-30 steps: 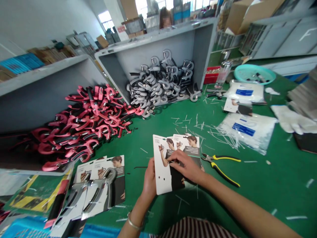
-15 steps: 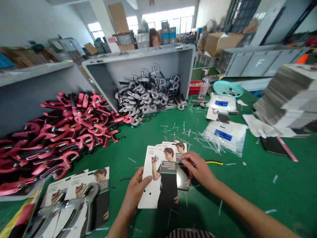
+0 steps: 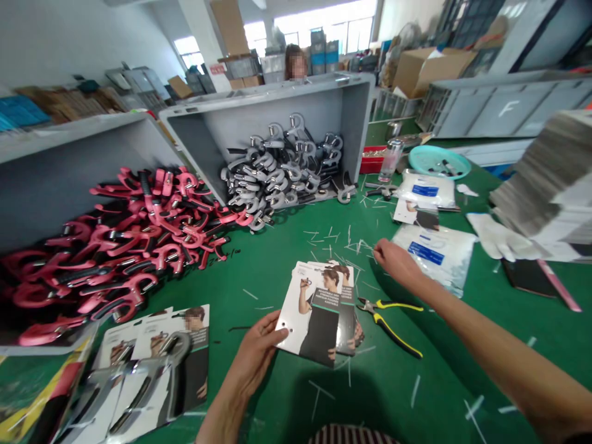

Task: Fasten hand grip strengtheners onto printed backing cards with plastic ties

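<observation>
My left hand (image 3: 257, 350) grips the lower left corner of a printed backing card (image 3: 319, 317) and holds it just above the green table (image 3: 485, 351). More such cards lie under it. My right hand (image 3: 393, 259) reaches out to the right, fingers curled, over scattered white cable ties (image 3: 351, 243) beside a clear bag of ties (image 3: 439, 256). Whether it holds a tie I cannot make out. Yellow-handled cutters (image 3: 391, 320) lie between the card and my right arm.
Pink hand grippers (image 3: 134, 240) are heaped at left, grey ones (image 3: 282, 169) in a tipped grey bin. Carded grey grippers (image 3: 148, 370) lie at lower left. A tall card stack (image 3: 550, 185), white gloves (image 3: 502, 237) and a teal bowl (image 3: 439, 161) stand right. A person stands behind the bin.
My right hand has left the card and moved up and right to the loose cable ties. The left hand keeps the card, which now tilts lower. The cutters have come into sight.
</observation>
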Motion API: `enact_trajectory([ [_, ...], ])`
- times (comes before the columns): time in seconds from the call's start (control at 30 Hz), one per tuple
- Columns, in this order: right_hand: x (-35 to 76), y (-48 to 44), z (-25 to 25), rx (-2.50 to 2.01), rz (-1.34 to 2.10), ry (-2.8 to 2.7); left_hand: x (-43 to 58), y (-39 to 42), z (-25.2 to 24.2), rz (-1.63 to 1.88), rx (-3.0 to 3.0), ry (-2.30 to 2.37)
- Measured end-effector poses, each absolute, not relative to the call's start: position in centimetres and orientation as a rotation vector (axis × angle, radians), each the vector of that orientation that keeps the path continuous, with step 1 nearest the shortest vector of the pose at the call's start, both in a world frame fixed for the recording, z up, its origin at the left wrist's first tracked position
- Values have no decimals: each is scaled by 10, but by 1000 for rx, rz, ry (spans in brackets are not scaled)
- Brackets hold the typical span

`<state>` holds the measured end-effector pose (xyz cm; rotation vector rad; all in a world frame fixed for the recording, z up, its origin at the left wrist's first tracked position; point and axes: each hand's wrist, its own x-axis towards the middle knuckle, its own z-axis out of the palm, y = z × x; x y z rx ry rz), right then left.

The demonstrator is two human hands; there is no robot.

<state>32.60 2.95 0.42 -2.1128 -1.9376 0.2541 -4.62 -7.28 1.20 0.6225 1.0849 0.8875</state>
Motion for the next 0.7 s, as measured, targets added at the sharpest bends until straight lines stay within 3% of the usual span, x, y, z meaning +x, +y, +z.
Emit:
enact_trajectory([
  [0.17,315,31,38,-1886,299,-1761,-51,-76,21,1067,732,1220],
  [0.37,261,-26,78,-1331,960,-1433,-46,-68,41,1005,1011,1277],
  [0.43,236,-52,85,-1236,1026,-1377,-35,-72,40,966,1007,1243],
  [0.7,182,-102,78,-1205,506,-1632,-4,-85,47,1015,1072,1258],
])
